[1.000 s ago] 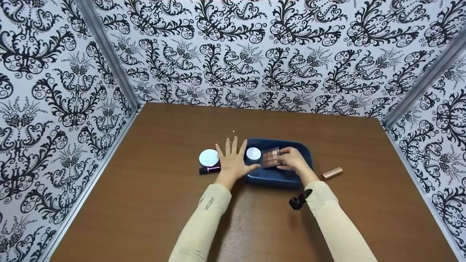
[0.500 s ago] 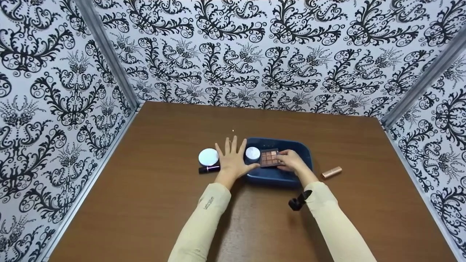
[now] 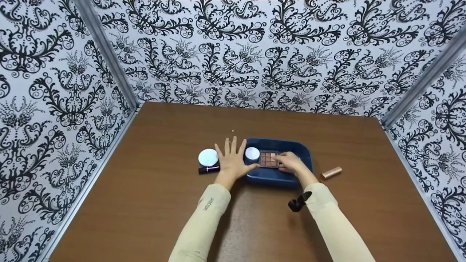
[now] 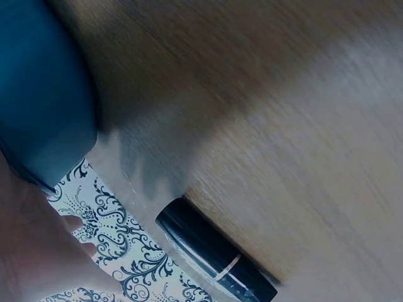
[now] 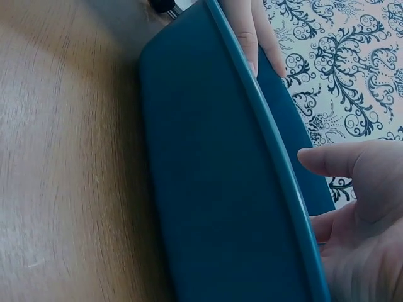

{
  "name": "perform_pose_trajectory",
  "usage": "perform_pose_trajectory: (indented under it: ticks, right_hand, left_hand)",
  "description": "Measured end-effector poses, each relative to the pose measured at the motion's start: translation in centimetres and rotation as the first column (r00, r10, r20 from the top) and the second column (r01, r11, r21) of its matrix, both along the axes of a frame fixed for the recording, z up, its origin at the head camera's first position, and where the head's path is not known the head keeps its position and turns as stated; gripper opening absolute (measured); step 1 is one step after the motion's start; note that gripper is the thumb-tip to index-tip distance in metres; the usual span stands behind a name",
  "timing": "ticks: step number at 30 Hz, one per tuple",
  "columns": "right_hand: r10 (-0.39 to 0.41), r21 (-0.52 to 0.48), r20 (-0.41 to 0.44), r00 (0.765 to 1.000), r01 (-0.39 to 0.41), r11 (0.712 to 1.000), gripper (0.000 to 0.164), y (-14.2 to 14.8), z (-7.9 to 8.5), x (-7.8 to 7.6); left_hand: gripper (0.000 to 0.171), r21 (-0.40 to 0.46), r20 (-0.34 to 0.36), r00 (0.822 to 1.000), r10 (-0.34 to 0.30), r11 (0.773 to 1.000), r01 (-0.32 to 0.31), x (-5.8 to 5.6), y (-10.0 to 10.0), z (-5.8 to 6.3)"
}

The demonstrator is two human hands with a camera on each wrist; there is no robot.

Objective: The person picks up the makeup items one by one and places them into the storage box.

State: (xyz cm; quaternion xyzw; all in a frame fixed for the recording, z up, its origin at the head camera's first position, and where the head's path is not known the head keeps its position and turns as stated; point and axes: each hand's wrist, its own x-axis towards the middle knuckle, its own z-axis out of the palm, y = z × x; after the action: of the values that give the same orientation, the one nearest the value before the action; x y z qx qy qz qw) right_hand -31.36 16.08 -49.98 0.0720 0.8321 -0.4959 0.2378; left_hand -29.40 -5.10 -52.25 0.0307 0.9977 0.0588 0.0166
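An eyeshadow palette [image 3: 268, 159] with brown and pinkish pans lies inside the blue tray [image 3: 276, 181], beside a small round jar with a white lid [image 3: 252, 153]. My right hand [image 3: 292, 162] is over the tray with its fingertips at the palette's right edge. In the right wrist view the thumb is straight and apart from the other fingers, partly hidden behind the tray's rim. With fingers spread, my left hand [image 3: 232, 163] is at the tray's left side. Left of it are a white round disc-like item [image 3: 208, 157] and a dark lipstick-like tube [image 4: 214, 255].
A rose-gold tube [image 3: 331, 173] lies on the brown table [image 3: 174, 203], right of the tray. Patterned white-and-black walls [image 3: 233, 54] enclose the back and sides. A black device [image 3: 299, 202] sticks out from the right sleeve.
The palette has shifted slightly left and now lies flatter in the tray beside the jar. My right hand has lowered a little with it. My left hand has stayed in place.
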Motion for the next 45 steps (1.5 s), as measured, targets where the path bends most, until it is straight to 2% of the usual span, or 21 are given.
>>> perform_pose_trajectory:
  ticks: [6, 13, 28, 36, 45]
  right_hand:
    - [-0.014, -0.047, 0.032, 0.999, 0.016, 0.999, 0.063, 0.0, -0.1, 0.0]
    - [-0.001, -0.066, 0.023, 1.000, 0.003, 0.998, 0.056, 0.5, 0.0, -0.1]
    - [0.015, -0.070, -0.006, 1.000, -0.015, 0.997, 0.055, 1.1, 0.3, -0.1]
    - [0.077, -0.092, -0.025, 0.997, -0.079, 0.993, 0.055, 1.8, 0.4, 0.1]
    - [0.063, -0.059, -0.044, 0.997, -0.066, 0.996, 0.057, 2.3, 0.6, 0.1]
  left_hand:
    - [0.108, 0.012, -0.015, 1.000, 0.000, 1.000, 0.000, 0.3, 0.0, 0.1]
    - [0.108, 0.013, -0.026, 1.000, -0.002, 1.000, 0.002, 0.2, 0.0, 0.1]
    - [0.109, 0.022, 0.009, 1.000, 0.001, 1.000, -0.002, -0.2, 0.0, -0.2]
    - [0.108, 0.021, 0.012, 1.000, 0.005, 1.000, -0.005, -0.2, 0.0, -0.3]
    - [0.108, 0.013, 0.008, 1.000, -0.001, 1.000, 0.001, -0.3, 0.0, -0.3]
